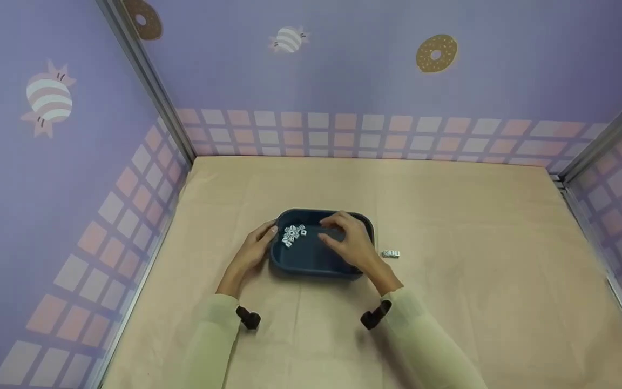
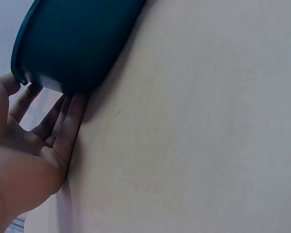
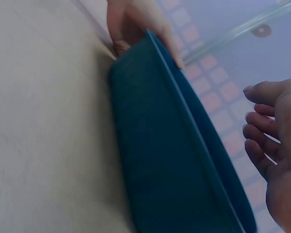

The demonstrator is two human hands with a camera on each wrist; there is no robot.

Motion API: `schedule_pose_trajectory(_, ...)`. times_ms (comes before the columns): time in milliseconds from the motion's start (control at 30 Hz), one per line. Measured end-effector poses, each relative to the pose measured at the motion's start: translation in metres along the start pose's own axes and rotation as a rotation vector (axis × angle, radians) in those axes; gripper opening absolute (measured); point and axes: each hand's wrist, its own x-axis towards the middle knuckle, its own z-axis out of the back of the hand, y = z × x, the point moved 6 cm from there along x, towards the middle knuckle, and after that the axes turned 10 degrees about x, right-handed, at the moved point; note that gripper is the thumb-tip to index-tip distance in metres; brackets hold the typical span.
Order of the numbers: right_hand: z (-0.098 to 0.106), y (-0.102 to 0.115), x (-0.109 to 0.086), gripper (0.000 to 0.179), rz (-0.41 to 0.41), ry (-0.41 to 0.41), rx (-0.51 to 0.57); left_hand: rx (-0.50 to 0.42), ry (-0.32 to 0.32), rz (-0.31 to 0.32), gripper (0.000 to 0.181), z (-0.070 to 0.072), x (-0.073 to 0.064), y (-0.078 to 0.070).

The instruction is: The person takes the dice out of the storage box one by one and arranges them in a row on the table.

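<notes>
A dark blue tray point(image 1: 319, 271) with rounded corners and raised walls stands on the table, and several white dice point(image 1: 292, 234) lie in a loose cluster at its left end. My left hand point(image 1: 253, 249) holds the tray's left end, thumb over the rim; in the left wrist view the fingers point(image 2: 70, 119) lie against the outer wall. Over the right half of the tray hovers my right hand point(image 1: 351, 240), thumb and fingers apart and gently bent. The right wrist view shows nothing between that hand's fingers point(image 3: 262, 127).
Just right of the tray, a short row of white dice point(image 1: 391, 254) sits on the beige tabletop point(image 1: 478, 227). Purple patterned panels point(image 1: 343, 70) rise behind and at both sides. A dark wrist mount point(image 1: 249, 317) is strapped by each sleeve.
</notes>
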Motion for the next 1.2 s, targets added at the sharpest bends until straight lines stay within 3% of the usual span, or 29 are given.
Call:
schedule_pose_trajectory(233,-0.034,-0.020,0.021,0.029,-0.097,0.042,0.046,-0.020,-0.004,0.019,0.053,0.000,-0.002,0.003)
schedule_pose_trajectory(467,-0.052,-0.039,0.028,0.030,-0.174,0.049,0.066,-0.059,0.004,0.027,0.052,-0.002,-0.002,0.004)
schedule_pose_trajectory(733,-0.064,-0.047,0.028,0.031,-0.135,0.117,-0.010,-0.094,0.001,0.064,0.053,-0.001,0.000,0.009)
schedule_pose_trajectory(933,-0.067,-0.048,0.028,0.032,-0.140,0.155,-0.104,-0.053,0.006,0.033,0.050,0.001,0.000,0.003)
schedule_pose_trajectory(1200,-0.069,-0.051,0.025,0.031,-0.165,0.186,-0.133,-0.009,-0.006,0.018,0.056,0.000,0.000,0.005)
